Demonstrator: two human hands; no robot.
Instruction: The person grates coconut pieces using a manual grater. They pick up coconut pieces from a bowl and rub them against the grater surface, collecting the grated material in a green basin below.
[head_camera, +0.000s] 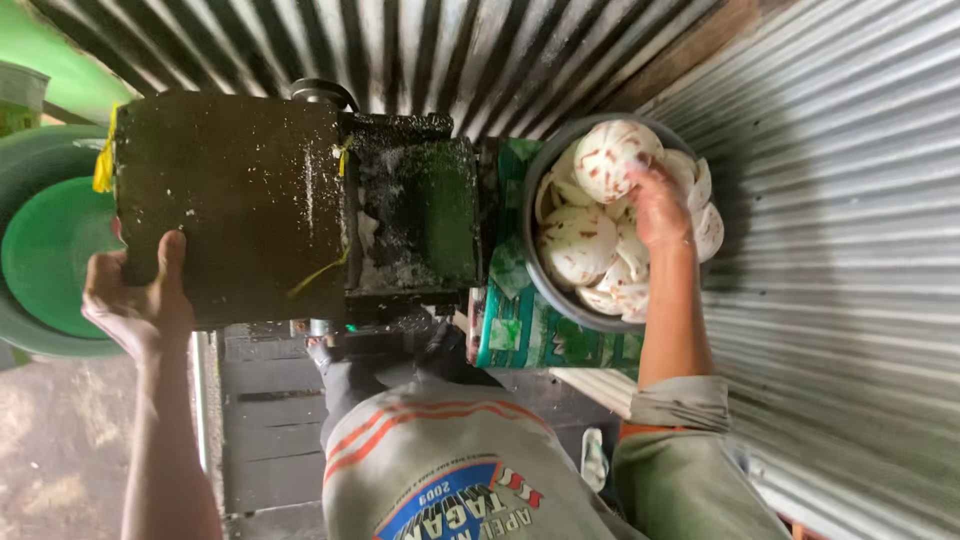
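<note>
Head view: your left hand (135, 300) grips the bottom-left corner of the dark grating machine (235, 205), thumb up on its face, fingers wrapped behind. Your right hand (660, 205) is down in the grey bowl (530, 255), fingers closed on a white coconut piece (612, 160) at the bowl's top edge, w/ more pieces piled under it. Bowl sits just right of the machine's chute (420, 215), on a green printed sack (525, 335). Green basin (50, 255) is at far left, partly behind the machine.
</note>
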